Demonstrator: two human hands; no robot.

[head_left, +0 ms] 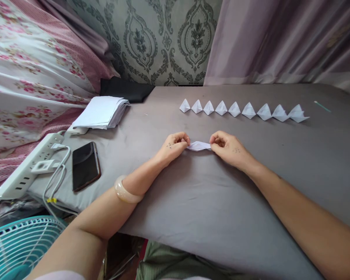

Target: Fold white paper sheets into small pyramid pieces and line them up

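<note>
A white folded paper boat (198, 146) is stretched between my two hands, low over the grey-covered table (210, 202). My left hand (176, 147) pinches its left tip between thumb and fingers. At the opposite tip, my right hand (224, 147) grips the paper in the same way. Beyond my hands, several finished white paper boats (221, 108) stand in a row across the far part of the table. The fingertips cover both ends of the boat I hold.
Left of my hands are a stack of white paper (102, 112), a phone (86, 166), and a white power strip (29, 166) with cables. A black cloth (126, 89) lies at the back. A turquoise fan (23, 249) stands below left. A thin stick (322, 106) lies far right.
</note>
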